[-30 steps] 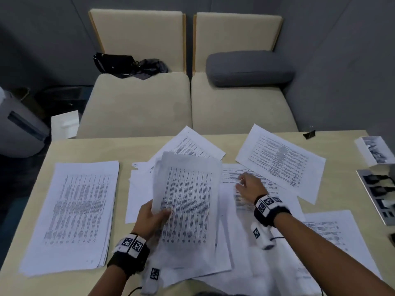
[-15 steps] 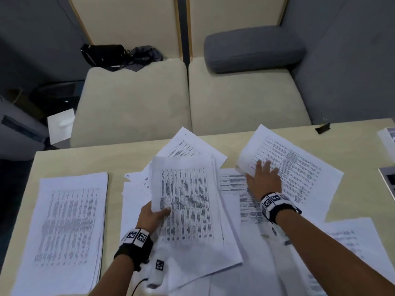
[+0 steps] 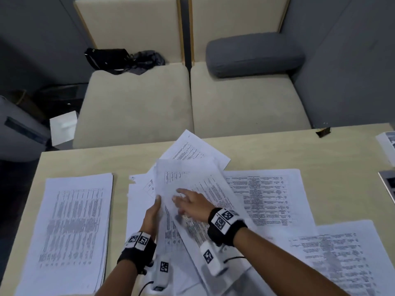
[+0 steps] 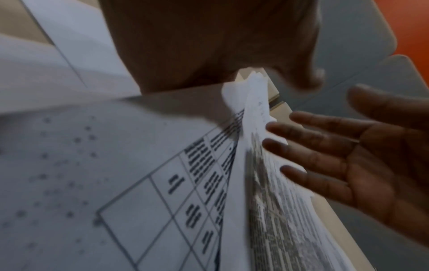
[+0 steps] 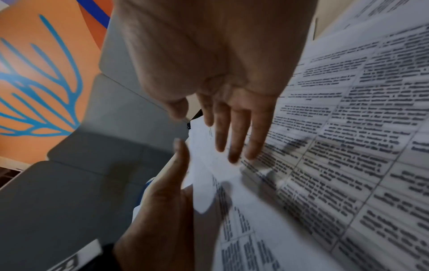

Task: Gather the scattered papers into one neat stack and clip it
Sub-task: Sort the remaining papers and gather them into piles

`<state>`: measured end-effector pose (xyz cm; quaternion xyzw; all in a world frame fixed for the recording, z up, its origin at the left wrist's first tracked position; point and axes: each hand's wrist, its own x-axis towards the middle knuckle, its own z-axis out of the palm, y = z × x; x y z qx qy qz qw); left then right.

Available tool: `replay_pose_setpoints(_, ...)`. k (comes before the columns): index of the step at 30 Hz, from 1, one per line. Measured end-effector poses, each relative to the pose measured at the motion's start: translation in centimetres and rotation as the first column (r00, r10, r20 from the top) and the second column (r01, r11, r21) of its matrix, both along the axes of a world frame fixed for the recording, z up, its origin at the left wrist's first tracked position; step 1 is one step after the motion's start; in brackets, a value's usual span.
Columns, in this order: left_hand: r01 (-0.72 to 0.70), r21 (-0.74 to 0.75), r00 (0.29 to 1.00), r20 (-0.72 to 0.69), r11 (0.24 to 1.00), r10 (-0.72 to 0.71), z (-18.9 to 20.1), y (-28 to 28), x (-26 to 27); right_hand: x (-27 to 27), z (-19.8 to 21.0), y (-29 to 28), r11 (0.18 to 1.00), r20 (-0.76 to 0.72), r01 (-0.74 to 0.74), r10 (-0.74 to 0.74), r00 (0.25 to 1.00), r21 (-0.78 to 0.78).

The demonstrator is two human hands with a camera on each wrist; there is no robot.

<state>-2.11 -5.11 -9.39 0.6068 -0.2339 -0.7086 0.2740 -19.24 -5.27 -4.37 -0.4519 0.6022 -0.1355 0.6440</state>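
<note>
Printed sheets lie scattered over the pale wooden table [image 3: 85, 163]. My left hand [image 3: 155, 208] holds a loose bundle of papers [image 3: 171, 233] by its left edge, thumb along the edge, fingers hidden beneath. My right hand [image 3: 181, 199] rests flat with its fingers spread on a tilted sheet [image 3: 205, 180] lying across that bundle. The right wrist view shows its straight fingers [image 5: 232, 128] on the page. A neat stack [image 3: 72, 229] lies at the left. More sheets lie at the far middle [image 3: 194, 150], right [image 3: 265, 195] and near right [image 3: 333, 257]. A black binder clip [image 3: 322, 132] sits at the far right edge.
Beyond the table stands a beige sofa [image 3: 136, 107] with a grey cushion [image 3: 254, 54] and a black bag [image 3: 119, 59]. Small boxes [image 3: 388, 146] sit at the table's right edge. Bare wood shows along the far side.
My right hand has come left from the far right sheet, sliding it onto the bundle. My left hand has kept hold of the bundle, now lying lower and tilted.
</note>
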Motion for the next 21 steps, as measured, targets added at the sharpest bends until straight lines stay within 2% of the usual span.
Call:
replay_pose_setpoints(1, 0.011, -0.010, 1.000, -0.021, 1.000, -0.011, -0.2, 0.0, 0.1, 0.7, -0.2, 0.0, 0.999, 0.031, 0.040, -0.039, 0.999, -0.007)
replay_pose_setpoints(4, 0.062, -0.084, 0.992, 0.115, 0.995, -0.052, 0.2, 0.0, -0.6, -0.6, -0.7, -1.1, 0.967, -0.009, 0.230, -0.232, 0.973, -0.107)
replay_pose_setpoints(6, 0.122, -0.109, 0.967, 0.238, 0.987, -0.093, -0.6, 0.1, -0.9, -3.6, -1.5, -2.7, 0.920, -0.141, 0.305, -0.345, 0.928, -0.248)
replay_pose_setpoints(8, 0.130, -0.121, 0.959, 0.268, 0.984, -0.094, -1.0, 0.1, -0.7, -7.2, -2.3, -5.0, 0.881, -0.324, 0.302, -0.424, 0.846, -0.364)
replay_pose_setpoints(10, 0.110, -0.129, 0.965, 0.252, 0.985, -0.075, -0.7, 0.1, -0.5, -10.7, -3.1, -7.1, 0.904, -0.518, 0.235, -0.400, 0.756, -0.356)
replay_pose_setpoints(12, 0.107, -0.150, 0.961, 0.270, 0.983, -0.063, -0.9, 0.0, 0.4, -13.3, -3.8, -8.4, 0.955, -0.656, 0.155, -0.287, 0.698, -0.253)
replay_pose_setpoints(14, 0.121, -0.162, 0.956, 0.284, 0.979, -0.071, -1.0, -0.1, 1.6, -14.6, -4.7, -9.0, 0.974, -0.642, 0.127, -0.221, 0.734, -0.189)
replay_pose_setpoints(17, 0.211, -0.162, 0.925, 0.353, 0.964, -0.143, -1.2, -0.1, 3.0, -13.8, -4.4, -9.0, 0.971, -0.524, 0.147, -0.225, 0.821, -0.187)
replay_pose_setpoints(19, 0.229, -0.144, 0.919, 0.358, 0.963, -0.165, -1.0, 0.0, 2.9, -13.0, -3.6, -8.7, 0.930, -0.441, 0.240, -0.346, 0.828, -0.279)
replay_pose_setpoints(21, 0.263, -0.123, 0.894, 0.404, 0.957, -0.193, -0.4, -0.2, 2.5, -12.5, -2.7, -8.0, 0.838, -0.326, 0.354, -0.500, 0.802, -0.415)
